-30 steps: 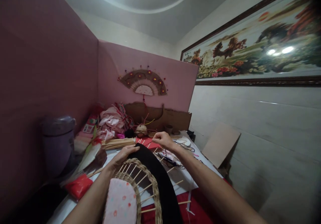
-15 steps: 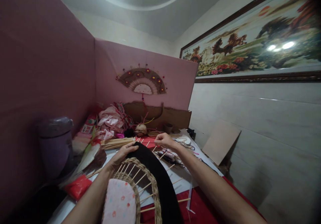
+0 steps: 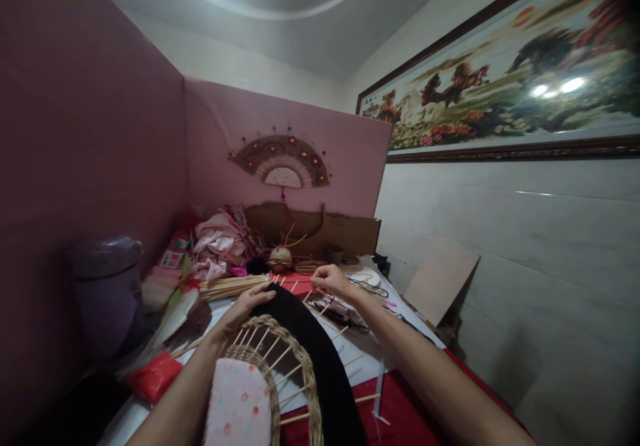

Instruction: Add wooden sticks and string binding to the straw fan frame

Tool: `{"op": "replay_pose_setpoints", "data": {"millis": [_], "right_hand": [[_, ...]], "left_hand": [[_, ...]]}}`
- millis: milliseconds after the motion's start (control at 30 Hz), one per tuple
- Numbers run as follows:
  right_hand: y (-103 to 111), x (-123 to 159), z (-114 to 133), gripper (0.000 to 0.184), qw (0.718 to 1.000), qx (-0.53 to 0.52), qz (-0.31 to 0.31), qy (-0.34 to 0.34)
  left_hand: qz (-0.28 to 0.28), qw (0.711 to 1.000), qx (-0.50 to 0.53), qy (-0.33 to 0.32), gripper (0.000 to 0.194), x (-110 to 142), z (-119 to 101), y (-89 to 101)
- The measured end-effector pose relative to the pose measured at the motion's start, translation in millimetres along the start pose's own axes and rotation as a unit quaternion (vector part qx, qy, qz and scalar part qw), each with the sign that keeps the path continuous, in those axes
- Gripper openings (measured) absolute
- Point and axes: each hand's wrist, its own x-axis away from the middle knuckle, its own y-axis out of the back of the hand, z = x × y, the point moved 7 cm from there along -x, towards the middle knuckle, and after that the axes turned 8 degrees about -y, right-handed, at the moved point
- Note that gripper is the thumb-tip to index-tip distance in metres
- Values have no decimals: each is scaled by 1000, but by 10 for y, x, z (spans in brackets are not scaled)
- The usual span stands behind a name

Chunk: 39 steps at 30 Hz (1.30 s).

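Note:
A half-round fan frame [image 3: 298,393] stands tilted in front of me, with thin wooden sticks spreading from a pale pink dotted centre [image 3: 239,399]. Braided straw bands [image 3: 305,359] and a wide black band [image 3: 320,349] cross the sticks. My left hand [image 3: 250,301] is closed on the fan's upper left edge, thumb over the black band. My right hand [image 3: 329,281] has its fingertips pinched close to the tip of one stick [image 3: 307,296]. A thin black cord [image 3: 327,305] hangs from below it and appears to be in its grip; the fingertips hide the detail.
A bundle of sticks [image 3: 233,287], a straw-coloured ball [image 3: 280,257] and pink cloth [image 3: 220,236] lie beyond the fan. A red packet [image 3: 155,376] and lidded bin [image 3: 107,293] are at left. A finished fan [image 3: 283,163] hangs on the pink panel.
My right hand has shifted slightly right and down, close to a stick's tip, still pinched. My left hand keeps its hold on the fan. The view has turned slightly.

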Motion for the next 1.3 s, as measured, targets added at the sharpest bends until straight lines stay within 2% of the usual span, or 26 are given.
{"op": "replay_pose_setpoints", "data": {"millis": [300, 767, 1000, 1167, 1300], "right_hand": [[20, 25, 103, 18, 1000, -4, -7, 21], [179, -68, 450, 19, 980, 63, -162, 97], [168, 16, 720, 21, 968, 92, -204, 116], [148, -16, 754, 16, 956, 133, -228, 126], [110, -90, 810, 14, 953, 159, -222, 132]], "left_hand": [[-3, 1000, -5, -4, 41, 19, -33, -18], [-31, 999, -15, -15, 47, -11, -13, 36], [-49, 999, -8, -11, 50, -33, 12, 76], [-49, 999, -13, -15, 55, -64, 28, 100], [-40, 999, -12, -12, 57, -77, 48, 106]]}}
